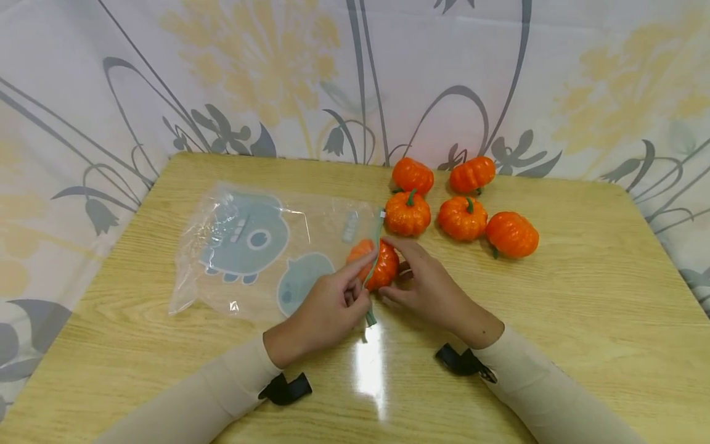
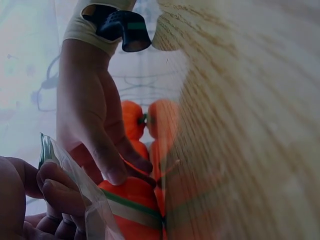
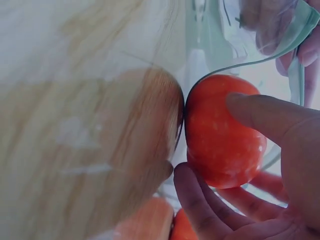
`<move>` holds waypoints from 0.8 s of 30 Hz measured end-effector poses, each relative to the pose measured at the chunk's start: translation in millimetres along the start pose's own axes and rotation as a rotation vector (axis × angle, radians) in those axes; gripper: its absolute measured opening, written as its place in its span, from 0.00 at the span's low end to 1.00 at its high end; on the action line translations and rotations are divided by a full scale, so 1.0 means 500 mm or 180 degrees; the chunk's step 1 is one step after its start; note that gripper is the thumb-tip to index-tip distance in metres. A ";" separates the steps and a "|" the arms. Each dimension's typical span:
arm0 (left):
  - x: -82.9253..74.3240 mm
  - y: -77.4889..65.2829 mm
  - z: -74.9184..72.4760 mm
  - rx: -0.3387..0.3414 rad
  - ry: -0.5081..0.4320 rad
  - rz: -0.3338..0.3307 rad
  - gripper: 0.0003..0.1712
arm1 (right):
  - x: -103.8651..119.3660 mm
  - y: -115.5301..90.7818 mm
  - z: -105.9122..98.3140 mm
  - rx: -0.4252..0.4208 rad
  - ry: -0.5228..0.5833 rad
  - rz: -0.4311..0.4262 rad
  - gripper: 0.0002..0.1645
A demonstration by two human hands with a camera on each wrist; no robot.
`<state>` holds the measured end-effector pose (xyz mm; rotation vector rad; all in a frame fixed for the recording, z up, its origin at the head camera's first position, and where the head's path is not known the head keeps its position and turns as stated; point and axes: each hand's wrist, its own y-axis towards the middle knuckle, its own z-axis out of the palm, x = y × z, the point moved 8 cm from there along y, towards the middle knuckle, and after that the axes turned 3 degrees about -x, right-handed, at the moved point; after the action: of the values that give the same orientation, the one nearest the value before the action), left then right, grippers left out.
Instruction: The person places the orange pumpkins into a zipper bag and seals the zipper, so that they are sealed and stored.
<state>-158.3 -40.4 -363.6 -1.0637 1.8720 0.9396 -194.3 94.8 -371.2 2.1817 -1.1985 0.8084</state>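
Observation:
A clear plastic zip bag [image 1: 327, 209] with blue cartoon prints lies flat on the table, its green-edged mouth facing right. At that mouth, my left hand [image 1: 327, 311] pinches the edge; the left wrist view shows the raised film [image 2: 92, 197] between thumb and fingers. One small orange toy pumpkin [image 1: 389, 266] sits partly inside the opening, its left part seen through the plastic. My right hand [image 1: 438, 293] grips this pumpkin from the right. In the right wrist view, the thumb lies on one side of the pumpkin [image 3: 225, 145] and the fingers curl round the other.
Behind my right hand stand several more pumpkins: one with an upright green stem [image 1: 407, 216], another beside it [image 1: 462, 221], and one further right [image 1: 512, 235]. Two others rest near the table's back edge. A floral cloth [image 1: 299, 74] hangs behind the wooden table [image 1: 588, 277].

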 end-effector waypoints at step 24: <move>0.001 0.000 -0.001 0.0040 0.0000 0.0020 0.38 | -0.017 -0.002 0.003 -0.0059 0.0821 0.0381 0.34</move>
<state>-158.6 -41.2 -364.0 -1.0510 1.8799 0.9302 -196.7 99.0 -378.4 1.9344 -1.2067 1.0870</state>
